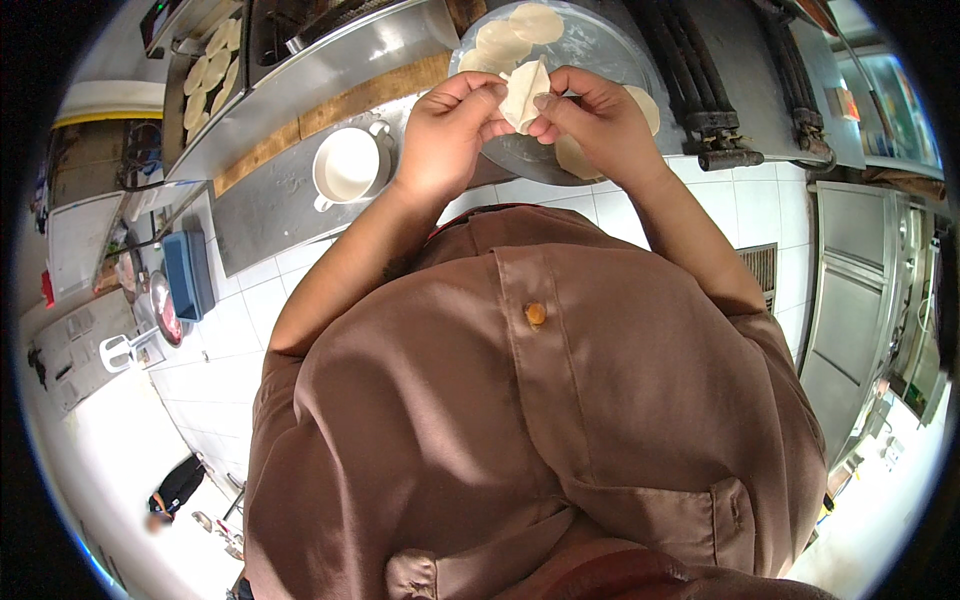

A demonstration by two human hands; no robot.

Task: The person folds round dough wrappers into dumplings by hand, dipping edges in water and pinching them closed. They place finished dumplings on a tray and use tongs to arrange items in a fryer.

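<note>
Between my two hands is a piece of thin pale dough (526, 94), folded up with a ridge along its middle. My left hand (459, 112) pinches its left edge between thumb and fingers. On the other side, my right hand (592, 111) grips the right edge the same way. Whether anything lies inside the fold cannot be seen. Under the hands is a large round metal tray (517, 161) dusted with white powder. Several flat dough rounds lie on it, among them an overlapping group (504, 40) at the far side and others (576, 157) partly behind my right hand.
A white two-handled pot (349, 165) stands on the metal counter (259, 232) at left. More dough rounds (210, 75) fill a tray at upper left. Black burner pipes (694, 82) lie right of the round tray. A person (176, 484) is far off at lower left.
</note>
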